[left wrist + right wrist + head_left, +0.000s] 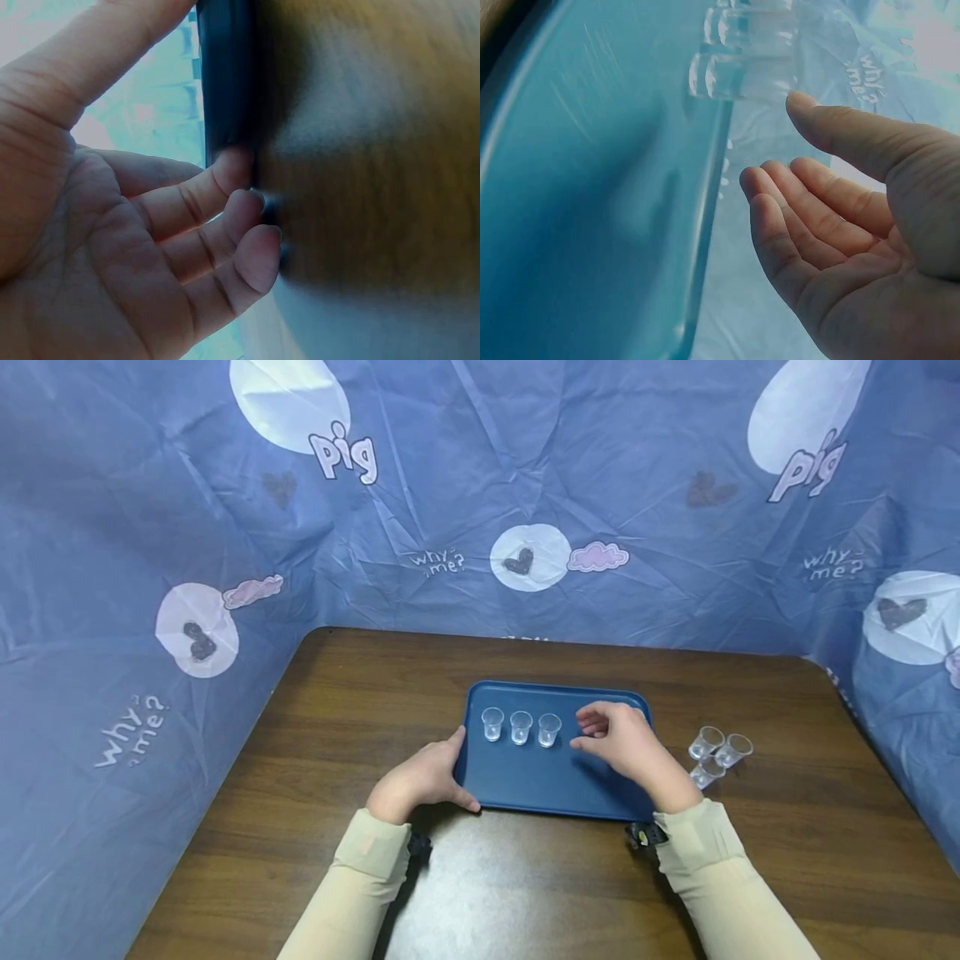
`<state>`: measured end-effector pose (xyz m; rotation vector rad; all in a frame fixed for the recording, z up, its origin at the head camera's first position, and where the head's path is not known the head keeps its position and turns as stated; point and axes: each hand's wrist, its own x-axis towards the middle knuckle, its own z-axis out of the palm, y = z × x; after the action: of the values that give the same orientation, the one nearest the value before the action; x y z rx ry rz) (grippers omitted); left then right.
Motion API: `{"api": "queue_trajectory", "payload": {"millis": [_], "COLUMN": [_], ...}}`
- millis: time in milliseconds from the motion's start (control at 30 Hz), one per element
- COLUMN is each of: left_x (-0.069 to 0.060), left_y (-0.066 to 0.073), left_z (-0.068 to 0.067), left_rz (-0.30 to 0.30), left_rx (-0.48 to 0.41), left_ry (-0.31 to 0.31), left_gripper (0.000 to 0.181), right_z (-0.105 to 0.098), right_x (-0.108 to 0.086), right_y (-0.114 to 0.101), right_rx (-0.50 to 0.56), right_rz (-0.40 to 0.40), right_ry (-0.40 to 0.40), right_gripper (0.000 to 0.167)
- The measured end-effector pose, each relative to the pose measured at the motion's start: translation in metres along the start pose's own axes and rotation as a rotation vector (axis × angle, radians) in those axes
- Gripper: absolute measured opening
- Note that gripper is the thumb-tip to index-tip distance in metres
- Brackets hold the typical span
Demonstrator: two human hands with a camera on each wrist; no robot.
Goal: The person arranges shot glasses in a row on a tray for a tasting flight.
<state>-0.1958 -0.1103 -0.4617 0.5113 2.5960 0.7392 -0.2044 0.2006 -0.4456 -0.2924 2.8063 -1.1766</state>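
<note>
A blue tray (525,785) lies on the table with three clear cups standing in a row: a left cup (492,724), a middle cup (521,727) and a right cup (549,730). My left hand (427,774) rests against the tray's left edge, thumb at the near corner; in the left wrist view its fingers (257,259) touch beside the dark tray edge (229,82). Over the tray's right part, just right of the row, my right hand (626,745) hovers with relaxed, slightly bent fingers and nothing between them. The right wrist view shows that hand (855,217) apart from the nearest cup (742,77).
Several things stand on the wooden table (360,693): right of the tray, three more clear cups sit close together, one at the back left (707,742), one at the right (733,750) and one in front (707,771). A blue printed cloth (450,510) hangs behind the table and at its sides.
</note>
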Motion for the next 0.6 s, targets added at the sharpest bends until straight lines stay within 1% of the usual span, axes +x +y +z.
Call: {"api": "queue_trajectory", "payload": {"millis": [400,600], "left_x": [-0.002,-0.002], "left_y": [0.001,0.002], "left_z": [-0.001,-0.002], "left_rz": [-0.010,0.000], "left_rx": [0.008,0.008], "left_ry": [-0.004,0.005], "left_gripper": [0.129,0.128], "right_z": [-0.027,-0.042], "right_x": [-0.022,-0.034], "right_y": [0.006,0.012], "right_rx": [-0.033,-0.032], "right_rz": [-0.022,-0.023], "right_ry": [0.118,0.150], "right_gripper": [0.035,0.035]}}
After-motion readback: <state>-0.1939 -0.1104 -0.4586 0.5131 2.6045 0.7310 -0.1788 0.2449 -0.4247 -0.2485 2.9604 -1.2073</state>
